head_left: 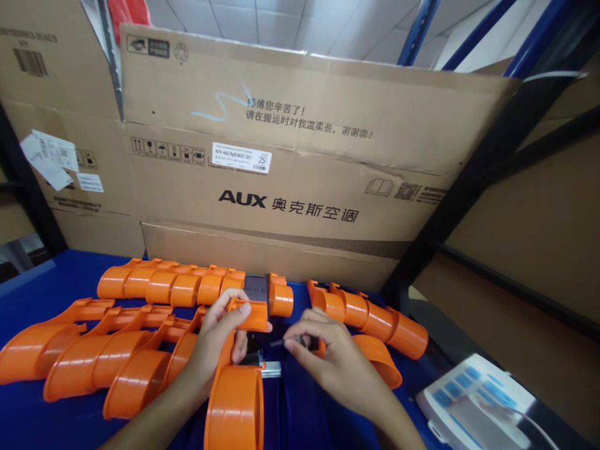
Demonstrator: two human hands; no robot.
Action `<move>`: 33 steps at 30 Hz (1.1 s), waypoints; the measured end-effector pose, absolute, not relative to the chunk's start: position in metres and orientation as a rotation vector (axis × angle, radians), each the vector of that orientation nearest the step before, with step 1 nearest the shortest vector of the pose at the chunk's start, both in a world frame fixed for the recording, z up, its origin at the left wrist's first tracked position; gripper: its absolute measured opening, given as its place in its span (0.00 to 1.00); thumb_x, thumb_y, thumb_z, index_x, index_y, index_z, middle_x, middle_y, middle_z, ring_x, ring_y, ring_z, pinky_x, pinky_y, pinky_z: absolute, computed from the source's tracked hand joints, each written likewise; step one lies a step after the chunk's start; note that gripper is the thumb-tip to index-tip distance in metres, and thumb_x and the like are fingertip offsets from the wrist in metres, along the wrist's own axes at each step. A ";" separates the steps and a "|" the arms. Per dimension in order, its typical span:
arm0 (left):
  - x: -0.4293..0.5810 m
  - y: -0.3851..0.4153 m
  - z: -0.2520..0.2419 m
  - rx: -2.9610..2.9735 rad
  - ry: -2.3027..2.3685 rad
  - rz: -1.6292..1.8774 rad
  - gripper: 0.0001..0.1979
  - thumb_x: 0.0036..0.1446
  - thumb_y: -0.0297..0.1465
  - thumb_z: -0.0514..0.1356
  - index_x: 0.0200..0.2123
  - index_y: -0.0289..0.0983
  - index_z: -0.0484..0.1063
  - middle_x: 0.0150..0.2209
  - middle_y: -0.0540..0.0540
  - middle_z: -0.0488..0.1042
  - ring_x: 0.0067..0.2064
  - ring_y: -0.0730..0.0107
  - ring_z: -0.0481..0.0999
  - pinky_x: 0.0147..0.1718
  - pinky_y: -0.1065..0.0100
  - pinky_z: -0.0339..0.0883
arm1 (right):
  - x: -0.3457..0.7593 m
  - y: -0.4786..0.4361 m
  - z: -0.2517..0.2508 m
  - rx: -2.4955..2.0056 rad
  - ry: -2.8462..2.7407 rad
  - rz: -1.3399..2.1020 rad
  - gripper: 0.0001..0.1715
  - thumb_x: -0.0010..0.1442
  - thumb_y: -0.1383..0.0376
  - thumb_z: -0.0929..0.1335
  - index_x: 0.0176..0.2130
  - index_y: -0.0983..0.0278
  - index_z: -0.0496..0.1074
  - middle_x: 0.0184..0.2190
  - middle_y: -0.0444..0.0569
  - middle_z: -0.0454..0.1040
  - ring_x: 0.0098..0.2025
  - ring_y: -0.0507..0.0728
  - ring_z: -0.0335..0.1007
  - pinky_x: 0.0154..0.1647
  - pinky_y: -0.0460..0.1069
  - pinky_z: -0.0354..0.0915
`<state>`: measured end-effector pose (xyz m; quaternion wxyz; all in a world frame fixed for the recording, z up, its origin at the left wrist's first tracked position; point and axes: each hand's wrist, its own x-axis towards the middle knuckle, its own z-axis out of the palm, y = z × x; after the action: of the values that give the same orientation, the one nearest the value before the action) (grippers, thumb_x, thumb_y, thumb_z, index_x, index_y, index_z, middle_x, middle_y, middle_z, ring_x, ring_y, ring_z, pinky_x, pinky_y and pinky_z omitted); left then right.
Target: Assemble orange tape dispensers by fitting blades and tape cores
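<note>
My left hand (216, 334) is closed around the upper block end of an orange plastic part (235, 400), whose wide ring hangs down toward me. To its right, my right hand (328, 344) pinches a small, thin, dark tool (277, 342) with its tip toward the orange part. The tool looks like a short blade, though my fingers cover most of it. A gap shows between the tip and the part. Below the tip lies a metal strip (270, 369) with an orange bit on it. Behind my left hand stands a phone (257, 286), partly covered.
Similar orange parts stand in a back row (159, 284), a left front row (98, 356) and a right group (370, 315) on the blue surface (304, 406). At the right front sits a white device with blue keys (473, 394). Cardboard (300, 175) walls the back; a dark post (450, 194) slants at right.
</note>
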<state>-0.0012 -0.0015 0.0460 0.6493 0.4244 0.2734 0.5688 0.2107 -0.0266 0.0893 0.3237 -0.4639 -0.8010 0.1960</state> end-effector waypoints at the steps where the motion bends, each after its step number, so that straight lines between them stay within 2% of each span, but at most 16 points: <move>1: -0.002 -0.001 0.046 0.971 0.622 1.297 0.13 0.60 0.41 0.64 0.42 0.42 0.65 0.15 0.57 0.71 0.11 0.79 0.58 0.14 0.78 0.54 | 0.210 -0.028 0.090 -1.225 -2.184 0.538 0.09 0.67 0.63 0.68 0.35 0.59 0.78 0.31 0.46 0.72 0.38 0.57 0.69 0.42 0.53 0.64; 4: -0.004 0.002 0.047 0.989 0.615 1.306 0.13 0.60 0.41 0.63 0.41 0.42 0.65 0.12 0.57 0.68 0.11 0.77 0.59 0.14 0.77 0.54 | 0.207 -0.032 0.087 -1.238 -2.331 0.584 0.09 0.66 0.67 0.68 0.37 0.58 0.79 0.33 0.45 0.74 0.38 0.56 0.70 0.45 0.53 0.64; 9: -0.006 0.003 0.053 0.889 0.655 1.321 0.15 0.56 0.44 0.65 0.37 0.41 0.66 0.15 0.54 0.72 0.10 0.78 0.58 0.14 0.75 0.52 | 0.203 -0.031 0.078 -1.275 -2.421 0.517 0.12 0.63 0.71 0.68 0.38 0.57 0.80 0.37 0.46 0.77 0.43 0.58 0.71 0.51 0.55 0.64; 13: -0.002 0.000 0.058 0.772 0.688 1.310 0.17 0.54 0.45 0.66 0.30 0.40 0.66 0.11 0.57 0.64 0.11 0.76 0.60 0.15 0.74 0.52 | 0.203 -0.031 0.077 -1.233 -2.420 0.515 0.12 0.64 0.70 0.67 0.42 0.56 0.79 0.38 0.45 0.77 0.45 0.58 0.72 0.54 0.58 0.64; 15: 0.001 -0.002 0.059 0.694 0.688 1.347 0.18 0.52 0.45 0.68 0.29 0.40 0.66 0.13 0.58 0.64 0.13 0.77 0.60 0.16 0.73 0.52 | 0.205 -0.033 0.079 -1.203 -2.333 0.465 0.14 0.66 0.68 0.66 0.47 0.55 0.77 0.39 0.45 0.77 0.45 0.58 0.73 0.57 0.60 0.63; 18: 0.002 -0.004 0.060 0.584 0.674 1.425 0.19 0.51 0.45 0.70 0.31 0.39 0.66 0.18 0.57 0.68 0.14 0.79 0.60 0.17 0.73 0.52 | 0.206 -0.040 0.086 -1.009 -2.246 0.374 0.27 0.65 0.68 0.65 0.61 0.54 0.68 0.49 0.48 0.76 0.51 0.60 0.71 0.60 0.61 0.63; 20: 0.002 -0.003 0.060 0.543 0.662 1.473 0.20 0.51 0.46 0.70 0.32 0.40 0.66 0.20 0.57 0.69 0.15 0.80 0.60 0.18 0.73 0.53 | 0.203 -0.047 0.090 -0.864 -2.305 0.327 0.42 0.57 0.71 0.67 0.68 0.55 0.58 0.59 0.51 0.70 0.59 0.63 0.66 0.63 0.62 0.61; 22: 0.003 -0.002 0.058 0.526 0.648 1.514 0.20 0.51 0.46 0.70 0.34 0.40 0.66 0.21 0.58 0.69 0.16 0.80 0.60 0.18 0.74 0.53 | 0.195 -0.053 0.091 -0.843 -2.400 0.236 0.51 0.50 0.72 0.67 0.70 0.56 0.55 0.66 0.52 0.62 0.64 0.66 0.60 0.65 0.64 0.59; 24: 0.003 -0.001 0.055 0.536 0.652 1.541 0.21 0.51 0.45 0.71 0.34 0.42 0.65 0.20 0.59 0.66 0.17 0.79 0.60 0.18 0.74 0.53 | 0.185 -0.056 0.088 -0.900 -2.469 0.104 0.49 0.50 0.72 0.68 0.69 0.56 0.57 0.68 0.52 0.61 0.64 0.67 0.59 0.63 0.65 0.59; 26: 0.004 0.001 0.052 0.554 0.684 1.533 0.21 0.52 0.46 0.71 0.34 0.42 0.64 0.19 0.60 0.63 0.17 0.78 0.59 0.19 0.75 0.53 | 0.178 -0.055 0.083 -0.926 -2.510 0.003 0.43 0.54 0.70 0.69 0.67 0.56 0.61 0.65 0.52 0.65 0.61 0.68 0.60 0.61 0.65 0.60; 28: 0.005 0.002 0.051 0.576 0.712 1.495 0.21 0.53 0.49 0.69 0.35 0.42 0.66 0.19 0.58 0.65 0.19 0.76 0.63 0.21 0.73 0.57 | 0.179 -0.051 0.078 -0.915 -2.517 -0.061 0.39 0.57 0.67 0.70 0.66 0.57 0.62 0.62 0.52 0.69 0.59 0.68 0.62 0.60 0.65 0.60; 31: 0.005 0.002 0.051 0.645 0.688 1.468 0.24 0.57 0.53 0.64 0.44 0.40 0.72 0.32 0.48 0.77 0.29 0.67 0.74 0.29 0.67 0.66 | 0.195 -0.039 0.074 -0.935 -2.426 -0.190 0.39 0.58 0.67 0.70 0.67 0.61 0.60 0.63 0.56 0.68 0.60 0.68 0.61 0.61 0.64 0.58; 33: 0.004 0.002 0.051 0.707 0.679 1.475 0.27 0.59 0.53 0.61 0.52 0.41 0.70 0.43 0.42 0.79 0.35 0.63 0.76 0.33 0.64 0.68 | 0.212 -0.028 0.075 -1.040 -2.274 -0.320 0.39 0.60 0.67 0.69 0.67 0.63 0.58 0.64 0.57 0.66 0.62 0.68 0.59 0.61 0.65 0.57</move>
<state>0.0042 0.0024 0.0511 0.6327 0.3092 0.2969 0.6449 0.2117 -0.0285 0.0750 0.3055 -0.3929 -0.8589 -0.1209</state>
